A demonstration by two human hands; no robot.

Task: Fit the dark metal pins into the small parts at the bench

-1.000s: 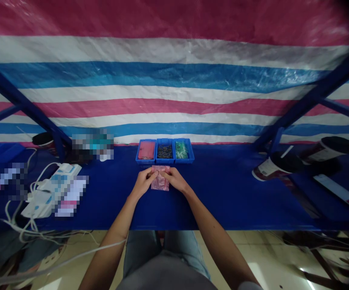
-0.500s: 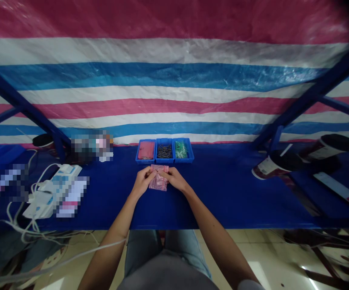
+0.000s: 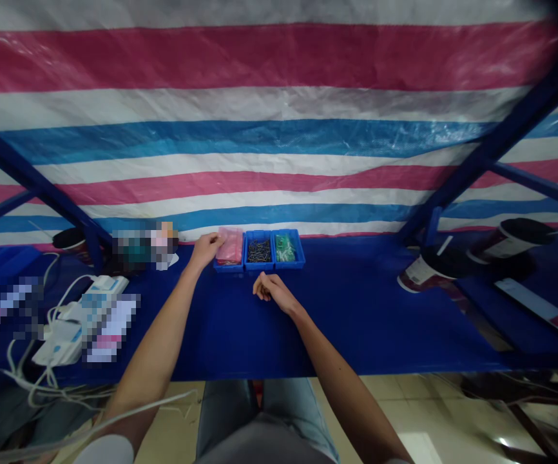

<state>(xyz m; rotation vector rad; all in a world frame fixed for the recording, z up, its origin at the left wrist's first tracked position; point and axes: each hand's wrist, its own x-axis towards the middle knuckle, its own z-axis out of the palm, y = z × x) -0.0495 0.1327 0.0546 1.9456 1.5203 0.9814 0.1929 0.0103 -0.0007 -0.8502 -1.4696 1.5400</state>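
My left hand (image 3: 207,250) pinches the edge of a pink zip bag (image 3: 231,242) above the left blue bin (image 3: 229,267). Red and pink bags show beneath it in that bin. My right hand (image 3: 270,289) is loosely curled over the table in front of the bins, with nothing visible in its fingers. Dark screws (image 3: 259,251) fill the middle bin. In the right bin lie small green and clear packets (image 3: 285,249), whose contents I cannot make out.
A white power strip (image 3: 83,319) with tangled cables lies at the left of the blue table (image 3: 356,322). Lidded cups (image 3: 424,269) and a phone-like slab (image 3: 547,309) are at the right. A striped tarp (image 3: 279,142) hangs behind.
Both hands held the pink bag in front of the bins. My left hand has carried it up to the left bin; my right hand has let go and curled. The view has shifted slightly.
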